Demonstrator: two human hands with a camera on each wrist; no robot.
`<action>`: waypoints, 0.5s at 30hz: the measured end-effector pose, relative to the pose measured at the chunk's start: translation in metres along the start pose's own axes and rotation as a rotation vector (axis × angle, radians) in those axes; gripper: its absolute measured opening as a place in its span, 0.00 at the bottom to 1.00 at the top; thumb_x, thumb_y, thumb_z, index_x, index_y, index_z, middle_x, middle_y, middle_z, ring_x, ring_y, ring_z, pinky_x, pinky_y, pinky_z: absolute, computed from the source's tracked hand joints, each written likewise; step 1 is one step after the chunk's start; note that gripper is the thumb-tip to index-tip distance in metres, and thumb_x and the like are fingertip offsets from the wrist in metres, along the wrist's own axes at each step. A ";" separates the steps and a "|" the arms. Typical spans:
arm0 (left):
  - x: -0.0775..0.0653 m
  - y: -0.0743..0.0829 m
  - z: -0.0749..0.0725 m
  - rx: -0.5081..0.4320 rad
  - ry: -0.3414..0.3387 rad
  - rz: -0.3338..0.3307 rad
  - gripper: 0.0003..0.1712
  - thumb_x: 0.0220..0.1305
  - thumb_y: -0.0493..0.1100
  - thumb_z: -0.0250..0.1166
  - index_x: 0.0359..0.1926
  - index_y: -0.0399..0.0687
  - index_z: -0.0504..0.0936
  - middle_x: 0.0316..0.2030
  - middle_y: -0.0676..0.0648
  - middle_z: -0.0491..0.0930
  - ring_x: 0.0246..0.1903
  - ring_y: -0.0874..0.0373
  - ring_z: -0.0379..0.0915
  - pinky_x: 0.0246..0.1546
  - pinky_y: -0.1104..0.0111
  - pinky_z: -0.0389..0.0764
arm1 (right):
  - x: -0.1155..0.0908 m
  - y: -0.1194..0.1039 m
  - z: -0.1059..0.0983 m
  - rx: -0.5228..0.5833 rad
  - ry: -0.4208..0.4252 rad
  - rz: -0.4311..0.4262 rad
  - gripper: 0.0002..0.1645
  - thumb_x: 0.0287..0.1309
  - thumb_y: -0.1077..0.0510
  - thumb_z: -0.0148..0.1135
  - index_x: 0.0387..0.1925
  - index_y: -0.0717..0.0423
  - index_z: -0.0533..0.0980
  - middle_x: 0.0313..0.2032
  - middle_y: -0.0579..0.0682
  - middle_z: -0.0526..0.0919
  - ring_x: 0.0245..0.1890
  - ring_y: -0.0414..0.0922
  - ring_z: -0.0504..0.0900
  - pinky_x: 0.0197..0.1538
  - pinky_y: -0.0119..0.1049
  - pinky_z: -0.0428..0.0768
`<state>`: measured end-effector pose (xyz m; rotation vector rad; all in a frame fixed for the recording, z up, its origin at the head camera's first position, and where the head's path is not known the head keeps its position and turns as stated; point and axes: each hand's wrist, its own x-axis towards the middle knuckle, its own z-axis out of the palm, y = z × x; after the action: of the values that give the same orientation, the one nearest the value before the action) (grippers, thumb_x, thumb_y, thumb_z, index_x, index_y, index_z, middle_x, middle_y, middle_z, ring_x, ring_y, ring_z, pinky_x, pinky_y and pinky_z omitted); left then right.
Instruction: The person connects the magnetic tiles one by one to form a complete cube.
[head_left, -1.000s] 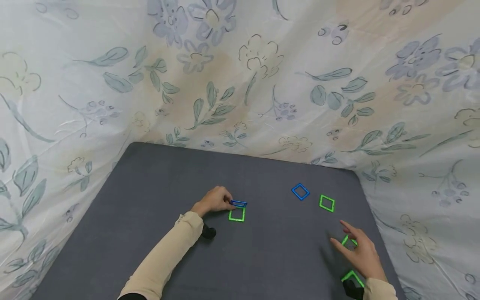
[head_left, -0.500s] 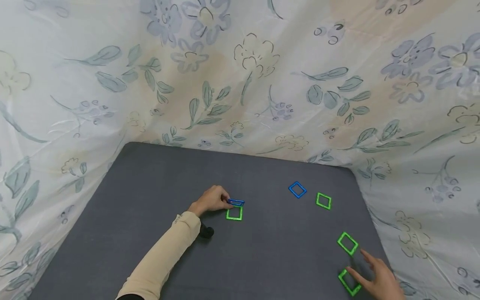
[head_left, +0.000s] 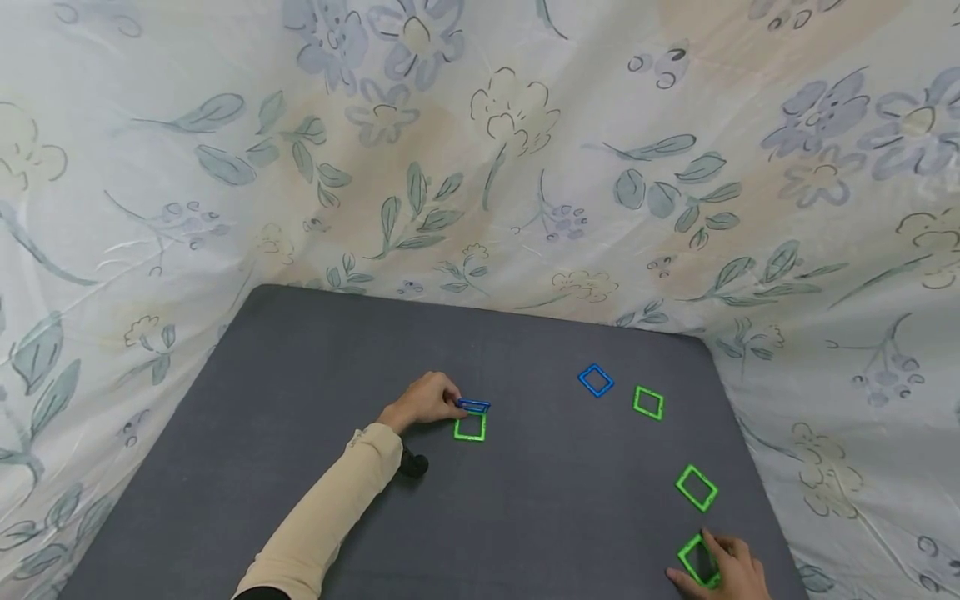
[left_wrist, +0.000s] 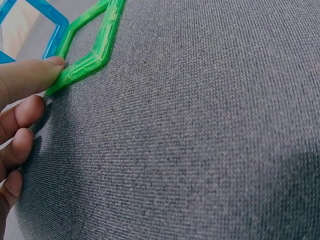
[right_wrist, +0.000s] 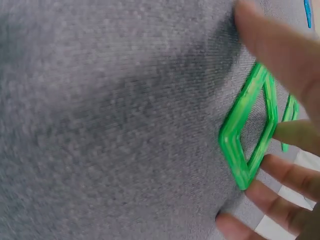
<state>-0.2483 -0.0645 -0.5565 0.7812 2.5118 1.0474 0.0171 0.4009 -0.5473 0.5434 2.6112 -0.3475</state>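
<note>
My left hand (head_left: 427, 398) pinches a blue translucent square frame tile (head_left: 474, 402), which stands tilted up along the far edge of a green square tile (head_left: 470, 438) lying flat. In the left wrist view the thumb presses at the corner where the blue tile (left_wrist: 61, 25) meets the green tile. At the lower right, my right hand (head_left: 733, 575) is spread around another green square tile (head_left: 690, 568). The right wrist view shows fingertips at one edge of this tile (right_wrist: 240, 107), while the thumb stands apart from it.
Farther up the right side lie a green tile (head_left: 689, 498), another green tile (head_left: 649, 391) and a blue tile (head_left: 587, 371), all flat on the dark grey table (head_left: 555, 500). A floral cloth (head_left: 525, 183) hangs behind and beside the table. A black rounded piece (head_left: 415, 465) shows beneath the left sleeve.
My right hand has moved back toward the near right and come down around the nearest green tile. The left hand keeps holding the blue tile in place.
</note>
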 end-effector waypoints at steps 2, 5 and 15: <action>0.000 0.000 0.000 0.002 0.004 0.001 0.08 0.59 0.43 0.76 0.24 0.51 0.89 0.17 0.57 0.79 0.17 0.68 0.64 0.23 0.76 0.62 | 0.001 0.000 -0.001 -0.003 0.038 -0.047 0.57 0.51 0.32 0.73 0.62 0.78 0.71 0.44 0.75 0.75 0.40 0.63 0.80 0.46 0.60 0.78; -0.001 0.001 -0.001 0.003 0.008 0.002 0.08 0.59 0.43 0.76 0.25 0.50 0.89 0.18 0.56 0.81 0.18 0.68 0.65 0.23 0.76 0.63 | 0.001 0.000 -0.002 0.003 0.069 -0.102 0.49 0.53 0.37 0.74 0.57 0.78 0.75 0.37 0.68 0.77 0.32 0.54 0.79 0.37 0.51 0.79; -0.002 0.003 -0.002 0.000 0.005 0.006 0.07 0.59 0.43 0.76 0.25 0.50 0.89 0.19 0.55 0.81 0.18 0.68 0.65 0.23 0.76 0.63 | 0.000 0.000 -0.006 0.042 0.023 -0.069 0.54 0.49 0.36 0.77 0.57 0.79 0.74 0.32 0.59 0.75 0.29 0.48 0.72 0.32 0.40 0.71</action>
<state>-0.2462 -0.0653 -0.5535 0.7874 2.5151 1.0521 0.0149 0.4029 -0.5426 0.4745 2.6551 -0.4217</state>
